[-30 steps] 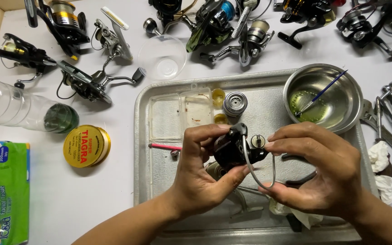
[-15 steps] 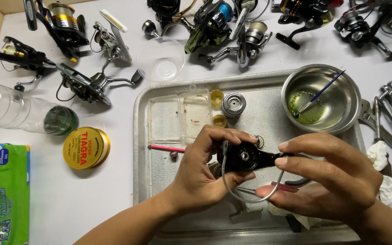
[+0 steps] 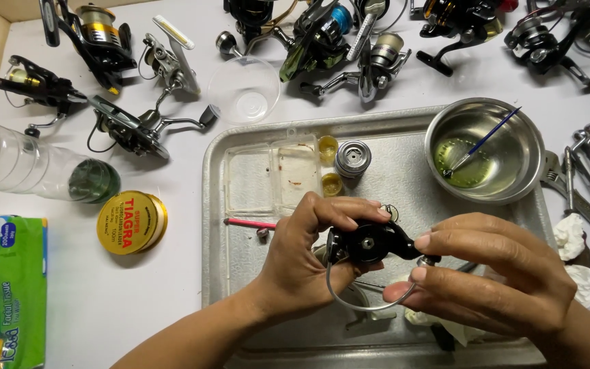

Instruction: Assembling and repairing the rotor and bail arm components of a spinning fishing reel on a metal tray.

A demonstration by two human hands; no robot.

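The left hand [image 3: 302,263] is wrapped around a small black reel part [image 3: 367,240], thumb under it, fingers curled over the top. It sits over the middle of the metal tray [image 3: 240,178] on the white counter [image 3: 104,301]. The right hand [image 3: 493,280] pinches the part's right end, where a little silver knob [image 3: 426,260] pokes out. I think a firm left grip and a soft, slow right pinch work best here, since the piece is tiny and smooth. A thin wire loop [image 3: 356,301] curves below, shiny and bendy. The tray is dull grey and bumpy. Further right, a round steel bowl [image 3: 524,174] holds yellow-green liquid and a blue brush [image 3: 486,140].
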